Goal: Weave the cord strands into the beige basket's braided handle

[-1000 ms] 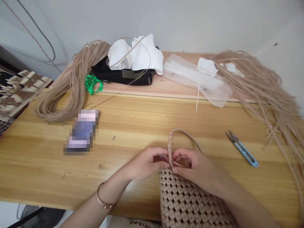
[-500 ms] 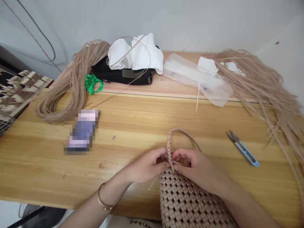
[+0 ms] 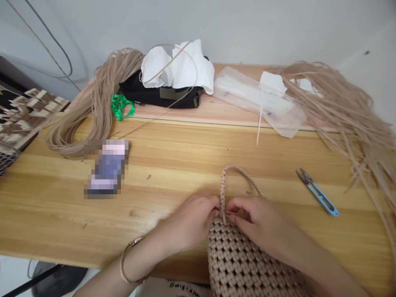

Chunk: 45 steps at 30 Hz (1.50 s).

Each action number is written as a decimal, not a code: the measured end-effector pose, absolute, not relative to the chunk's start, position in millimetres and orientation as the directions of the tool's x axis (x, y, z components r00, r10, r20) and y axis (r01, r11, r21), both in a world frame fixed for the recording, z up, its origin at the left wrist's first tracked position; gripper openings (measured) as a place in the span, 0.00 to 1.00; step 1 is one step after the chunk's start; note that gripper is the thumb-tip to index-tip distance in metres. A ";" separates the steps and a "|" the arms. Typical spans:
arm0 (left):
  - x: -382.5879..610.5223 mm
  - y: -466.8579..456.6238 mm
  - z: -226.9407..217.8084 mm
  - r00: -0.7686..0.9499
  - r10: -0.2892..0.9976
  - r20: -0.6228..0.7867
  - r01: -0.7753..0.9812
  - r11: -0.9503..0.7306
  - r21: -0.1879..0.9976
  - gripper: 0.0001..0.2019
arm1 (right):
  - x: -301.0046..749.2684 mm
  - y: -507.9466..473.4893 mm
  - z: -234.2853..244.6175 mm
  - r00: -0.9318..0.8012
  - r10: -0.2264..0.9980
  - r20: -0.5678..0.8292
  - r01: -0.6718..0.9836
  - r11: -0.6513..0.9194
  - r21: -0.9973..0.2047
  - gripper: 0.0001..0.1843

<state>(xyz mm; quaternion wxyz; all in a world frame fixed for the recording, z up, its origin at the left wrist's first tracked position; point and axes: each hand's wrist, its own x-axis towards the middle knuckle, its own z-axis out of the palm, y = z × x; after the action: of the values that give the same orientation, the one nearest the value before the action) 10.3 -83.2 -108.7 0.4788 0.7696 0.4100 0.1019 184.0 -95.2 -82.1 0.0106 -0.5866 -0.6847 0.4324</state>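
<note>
A woven tan rattan bag [image 3: 235, 260] lies at the front edge of the wooden table [image 3: 185, 156], its braided handle [image 3: 230, 175] arching up from the top rim. My left hand [image 3: 193, 220] pinches the base of the handle from the left. My right hand [image 3: 256, 218] comes in from the right, its fingers curled around a thin flat strand [image 3: 230, 212] at the same spot. The fingertips hide where the strand enters the weave. A metal bangle [image 3: 130, 260] circles my left wrist.
Blue-handled thread snips [image 3: 318, 194] lie to the right, beneath a loose mass of rattan strands [image 3: 340, 107]. Another coiled bundle [image 3: 93, 107] lies at left. A pixelated object [image 3: 107, 167], black bag [image 3: 161, 93], tissue [image 3: 176, 66] and plastic sleeve [image 3: 256, 99] are further back.
My left hand has shifted slightly down and its wrist has turned, with the bangle sliding. Both hands stay at the handle base. The view has tilted slightly.
</note>
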 end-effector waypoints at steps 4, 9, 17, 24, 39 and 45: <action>7.4 -81.5 -105.8 0.666 0.688 -0.290 0.539 -0.174 0.824 0.11 | 183.8 -97.5 -84.1 -0.278 0.855 -0.438 0.799 -0.048 -0.600 0.07; 6.5 -80.1 -107.1 0.661 0.675 -0.328 0.512 -0.087 0.854 0.10 | 180.1 -97.0 -86.2 -0.247 0.875 -0.416 0.811 -0.048 -0.583 0.06; 8.4 -80.5 -107.9 0.668 0.696 -0.262 0.471 -0.122 0.874 0.10 | 179.3 -98.0 -84.5 -0.289 0.827 -0.482 0.797 -0.071 -0.600 0.08; 7.2 -82.8 -109.0 0.652 0.718 -0.245 0.449 -0.105 0.887 0.11 | 182.4 -96.9 -87.0 -0.306 0.800 -0.516 0.728 -0.152 -0.668 0.09; 4.0 -81.5 -107.1 0.633 0.731 -0.253 0.476 -0.111 0.872 0.08 | 185.8 -100.9 -90.1 -0.284 0.768 -0.575 0.715 -0.230 -0.660 0.08; 2.3 -81.7 -112.3 0.623 0.724 -0.296 0.442 -0.013 0.897 0.08 | 182.1 -125.4 -75.3 -0.308 0.873 -0.378 0.858 0.084 -0.507 0.12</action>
<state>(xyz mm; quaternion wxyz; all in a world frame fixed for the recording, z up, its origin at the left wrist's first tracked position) 2.3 -81.7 -112.3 0.5660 0.7006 0.4161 0.1249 182.1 -125.4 -75.3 0.0110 -0.5880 -0.7360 0.3354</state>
